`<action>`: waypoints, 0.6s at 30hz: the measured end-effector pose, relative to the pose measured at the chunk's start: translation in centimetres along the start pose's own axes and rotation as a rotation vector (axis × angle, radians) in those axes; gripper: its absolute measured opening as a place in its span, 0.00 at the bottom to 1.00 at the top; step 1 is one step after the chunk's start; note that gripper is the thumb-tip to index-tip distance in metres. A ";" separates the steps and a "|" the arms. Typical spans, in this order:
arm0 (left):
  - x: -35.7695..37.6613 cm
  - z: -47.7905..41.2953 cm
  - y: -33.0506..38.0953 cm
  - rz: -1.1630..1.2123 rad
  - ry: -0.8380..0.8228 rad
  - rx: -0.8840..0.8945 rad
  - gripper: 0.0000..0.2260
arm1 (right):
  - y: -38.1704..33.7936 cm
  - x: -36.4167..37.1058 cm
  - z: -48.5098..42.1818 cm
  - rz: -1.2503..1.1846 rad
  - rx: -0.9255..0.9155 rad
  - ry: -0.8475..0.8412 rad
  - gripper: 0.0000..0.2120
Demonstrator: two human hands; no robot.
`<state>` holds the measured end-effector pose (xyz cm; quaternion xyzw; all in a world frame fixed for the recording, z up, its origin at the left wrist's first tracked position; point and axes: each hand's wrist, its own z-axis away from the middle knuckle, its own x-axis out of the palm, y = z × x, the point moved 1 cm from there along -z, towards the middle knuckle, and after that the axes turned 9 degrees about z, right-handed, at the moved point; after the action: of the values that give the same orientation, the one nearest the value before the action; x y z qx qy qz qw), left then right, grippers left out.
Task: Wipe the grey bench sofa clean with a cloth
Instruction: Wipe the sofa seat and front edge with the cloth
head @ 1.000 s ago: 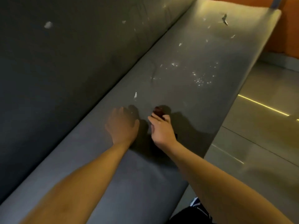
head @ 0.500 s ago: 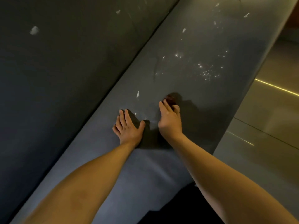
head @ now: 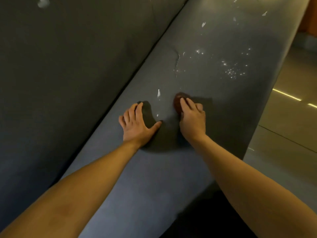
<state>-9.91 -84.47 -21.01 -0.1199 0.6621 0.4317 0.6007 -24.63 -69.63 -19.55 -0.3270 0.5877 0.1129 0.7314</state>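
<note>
The sofa's backrest (head: pixel 68 74) rises dark on the left. The left hand (head: pixel 137 125) rests flat on the grey seat (head: pixel 145 186), fingers spread, holding nothing. Past a white fleck (head: pixel 158 93), the cloth (head: pixel 177 102) lies on the seat, a small dark reddish wad under the right hand (head: pixel 193 118), whose fingers curl over it. It looks soft and light, and is probably best gripped bunched and pressed down with the fingertips. Shiny droplets (head: pixel 231 71) dot the seat beyond.

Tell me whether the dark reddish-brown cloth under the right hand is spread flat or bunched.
Bunched: the dark reddish-brown cloth shows as a small rounded wad gripped by the right hand.
</note>
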 end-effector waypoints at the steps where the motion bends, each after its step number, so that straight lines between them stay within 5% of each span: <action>1: 0.0 -0.3 -0.4 0.018 -0.011 0.013 0.45 | -1.1 0.4 0.5 -0.032 -0.041 0.007 0.26; 10: 0.4 -0.3 -1.1 0.059 -0.113 0.043 0.41 | -3.6 2.4 1.7 -0.040 -0.289 0.007 0.19; 15: 0.8 -0.4 -1.3 0.075 -0.113 0.046 0.39 | 0.5 1.6 -3.2 -0.078 0.108 0.102 0.21; 18: 1.0 -0.5 -1.4 0.081 -0.106 0.047 0.39 | -2.2 2.4 -1.8 -0.150 0.143 0.080 0.21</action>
<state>-9.57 -85.28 -22.54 -0.0558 0.6436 0.4458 0.6196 -24.19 -72.91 -21.20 -0.3214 0.5968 0.0026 0.7352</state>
